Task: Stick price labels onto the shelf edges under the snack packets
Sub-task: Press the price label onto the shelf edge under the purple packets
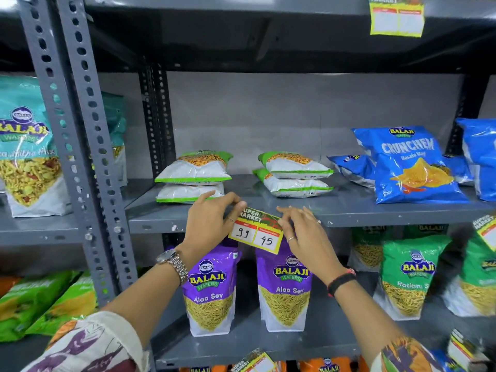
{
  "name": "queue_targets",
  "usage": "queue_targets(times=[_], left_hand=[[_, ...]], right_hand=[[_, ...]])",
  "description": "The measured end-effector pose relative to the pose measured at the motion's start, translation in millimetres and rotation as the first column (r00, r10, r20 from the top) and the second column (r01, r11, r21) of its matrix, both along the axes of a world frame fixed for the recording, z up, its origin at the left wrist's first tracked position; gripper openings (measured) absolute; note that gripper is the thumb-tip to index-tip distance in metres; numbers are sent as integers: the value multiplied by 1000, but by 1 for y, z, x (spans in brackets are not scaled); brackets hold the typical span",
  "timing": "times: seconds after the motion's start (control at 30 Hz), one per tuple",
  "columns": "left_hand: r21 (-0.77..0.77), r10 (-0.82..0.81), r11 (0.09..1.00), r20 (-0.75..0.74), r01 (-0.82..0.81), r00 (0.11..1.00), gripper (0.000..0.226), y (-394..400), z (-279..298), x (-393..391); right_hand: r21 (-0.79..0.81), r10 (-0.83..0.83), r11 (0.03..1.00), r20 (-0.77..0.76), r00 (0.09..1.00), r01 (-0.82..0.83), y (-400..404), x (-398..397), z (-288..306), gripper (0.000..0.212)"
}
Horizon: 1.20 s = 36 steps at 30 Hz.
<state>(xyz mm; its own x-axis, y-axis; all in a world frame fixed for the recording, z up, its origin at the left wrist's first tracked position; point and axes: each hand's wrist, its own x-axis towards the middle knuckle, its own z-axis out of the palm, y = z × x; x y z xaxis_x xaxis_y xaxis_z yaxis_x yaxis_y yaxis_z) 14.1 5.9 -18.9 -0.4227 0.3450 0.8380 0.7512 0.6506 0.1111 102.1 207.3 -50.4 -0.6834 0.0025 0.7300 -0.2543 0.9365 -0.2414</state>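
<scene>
A person presses a yellow-bordered "Super Market" price label (257, 230), hand-marked 99 and 45, against the grey shelf edge (375, 218) below two stacks of green-and-white snack packets (193, 176). The label's long axis runs along the edge but tilts, its left end higher, and its lower half hangs below the edge in front of two purple Balaji Aloo Sev packets (285, 288). The left hand (208, 222), a metal watch (174, 265) on its wrist, pinches the label's upper-left corner between thumb and fingertips; the right hand (302, 233) rests with fingers spread and partly curled on the label's right end, seemingly pressing rather than gripping. Both hands touch the label, one at each end, so levelling it likely means dropping the left corner or raising the right. Nothing stands between the label and the edge. To the label's right along the same shelf stand blue Crunchem packets (413, 167); another label (397, 17) hangs from the shelf above, and a third (487, 230) further right on this edge.
</scene>
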Motion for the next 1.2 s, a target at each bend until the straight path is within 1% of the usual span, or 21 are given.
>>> queue_targets(times=[0.07,0.17,0.27,0.33,0.4,0.6,0.8,0.97,1.07,1.13,1.2], left_hand=[[90,6,996,42,-10,999,24,0,0,8],[108,-27,994,106,15,994,20,-6,-6,10],[32,-81,996,67,79,994,23,-19,-21,6],[-61,-90,994,3,90,996,26,-25,-33,4],[-111,-94,990,-32,90,995,28,-26,-39,2],[-9,-91,996,5,91,996,25,-21,-32,6],[17,-64,998,25,64,998,25,-17,-28,2],[75,-43,996,33,40,999,27,-10,-27,1],[138,17,990,70,-26,997,33,-4,-24,4],[161,48,985,85,-61,995,38,-1,-22,5],[170,62,982,96,-78,993,40,1,-21,5]], right_hand=[[-24,-13,1000,7,1000,13,-2,2,7,17],[-10,-19,1000,11,1000,19,-2,2,11,17],[38,-4,999,62,998,2,2,1,8,15],[81,1,997,84,996,-8,4,1,6,14],[94,-2,996,81,997,-6,4,1,5,13],[26,-19,999,9,1000,19,-1,-1,11,11],[-31,-73,997,-31,997,73,-2,-9,11,13],[-78,-123,990,-87,989,116,-5,-12,9,15],[-128,-160,981,-117,980,145,-9,-15,7,29],[-114,-205,975,-134,970,190,-15,-19,8,43],[-110,-226,971,-158,961,210,-20,-22,8,47]])
